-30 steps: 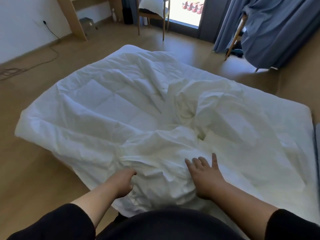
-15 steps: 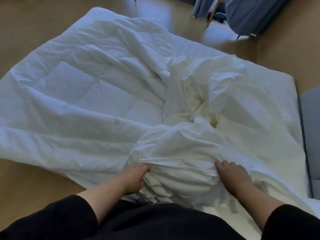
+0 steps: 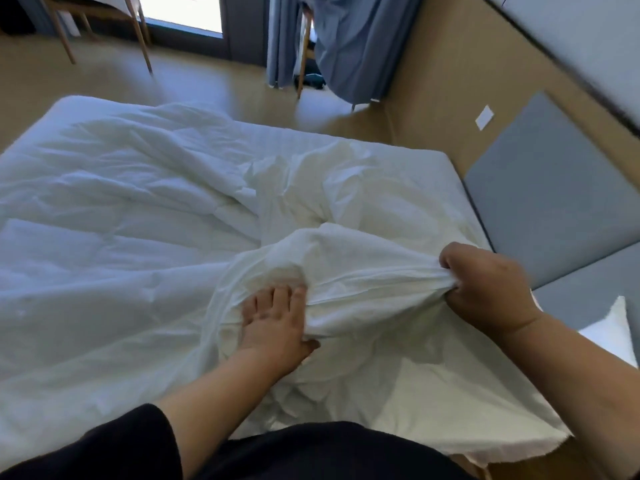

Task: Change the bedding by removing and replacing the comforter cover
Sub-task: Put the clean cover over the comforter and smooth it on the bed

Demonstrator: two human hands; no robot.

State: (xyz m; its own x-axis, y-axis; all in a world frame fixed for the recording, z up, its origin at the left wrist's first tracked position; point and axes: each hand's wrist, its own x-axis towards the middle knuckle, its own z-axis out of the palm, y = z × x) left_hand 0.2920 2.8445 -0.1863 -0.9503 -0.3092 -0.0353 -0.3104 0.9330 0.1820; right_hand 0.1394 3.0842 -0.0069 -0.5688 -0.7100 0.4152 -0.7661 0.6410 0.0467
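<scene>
Beyond the bed, blue curtains (image 3: 349, 39) hang by a bright window, with wooden chair legs (image 3: 142, 39) on the tan floor and a grey panel (image 3: 554, 188) to the right. White comforter (image 3: 104, 237) lies rumpled across the mattress. Left hand (image 3: 277, 323) presses spread fingers flat on the comforter cover (image 3: 363, 282); right hand (image 3: 491, 289) has risen from half a second ago and now clenches a gathered fold, stretched taut between both hands.
</scene>
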